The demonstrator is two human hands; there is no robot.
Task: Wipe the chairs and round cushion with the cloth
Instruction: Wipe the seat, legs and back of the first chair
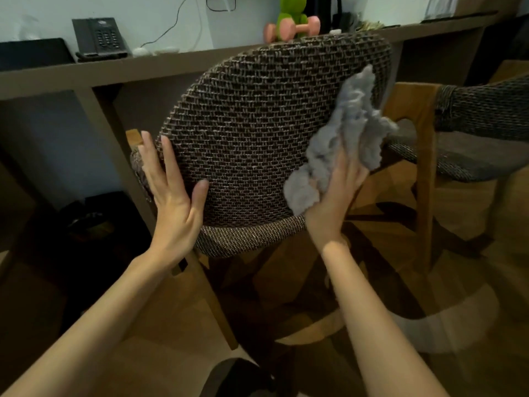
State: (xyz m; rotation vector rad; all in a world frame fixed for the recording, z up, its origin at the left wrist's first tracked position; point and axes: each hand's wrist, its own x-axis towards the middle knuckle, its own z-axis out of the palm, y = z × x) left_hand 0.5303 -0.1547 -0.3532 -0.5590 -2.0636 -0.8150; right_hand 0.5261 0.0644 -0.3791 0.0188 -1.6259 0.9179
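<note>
A chair with a brown woven backrest (pixel 257 124) and wooden legs stands in front of me, its back toward me. My left hand (pixel 171 193) lies flat against the left edge of the backrest, fingers straight. My right hand (pixel 335 193) presses a crumpled grey cloth (pixel 346 133) against the backrest's lower right side; the cloth bunches up over the fingers. A second chair (pixel 472 130) of the same weave stands to the right. No round cushion is in view.
A long brown desk (pixel 114 73) runs behind the chair, carrying a black telephone (pixel 98 37), a pink dumbbell (pixel 292 27) and a green toy (pixel 290 12). The floor is wood parquet (pixel 472 224). A dark object lies under the desk at left.
</note>
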